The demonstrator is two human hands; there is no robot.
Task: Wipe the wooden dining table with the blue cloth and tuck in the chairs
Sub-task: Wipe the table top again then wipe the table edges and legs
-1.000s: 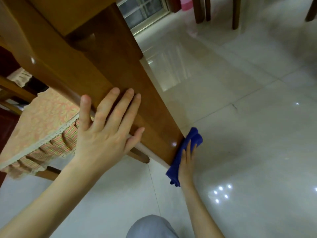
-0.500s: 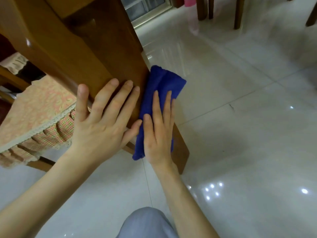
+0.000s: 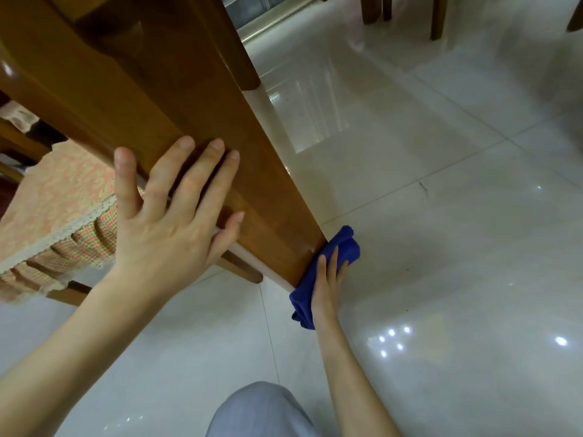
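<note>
A thick wooden table leg [image 3: 195,99] slants from the upper left down to the floor at centre. My left hand [image 3: 170,212] lies flat on the leg's near face, fingers straight and spread. Down at the leg's foot my right hand [image 3: 328,279] presses the blue cloth [image 3: 345,247] against the leg's right side with straight fingers. The cloth is bunched and hangs past my wrist. A chair with a pink patterned seat cushion [image 3: 53,209] stands under the table at the left.
Glossy white tiled floor [image 3: 441,216] spreads to the right and toward me. Other wooden legs [image 3: 438,17] stand at the top right. A window frame [image 3: 268,17] shows at the top. My grey-clad knee [image 3: 262,411] is at the bottom centre.
My right hand has slid the blue cloth from the middle of the leg down to its foot. My left hand stayed on the leg.
</note>
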